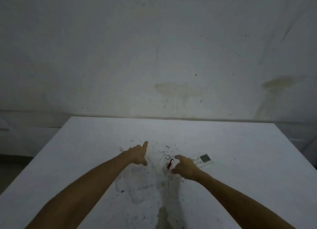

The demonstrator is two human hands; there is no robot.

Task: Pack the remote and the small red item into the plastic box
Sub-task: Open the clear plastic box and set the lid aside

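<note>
While both spread, the left hand [139, 154] and right hand [184, 166] flank the red item [170, 163].

My view takes in two bare forearms entering from the lower edge, each ending in a hand. Left hand [138, 153]: no glove, no ring, no watch or strap at the wrist that I can make out. Right hand [184, 167]: likewise uncovered, wrist bare. No sleeve reaches into my picture on either arm; both are unclothed as far as the frame's edge. Dim light and blur hide finer detail of the fingers [145, 143], such as nails.
</note>
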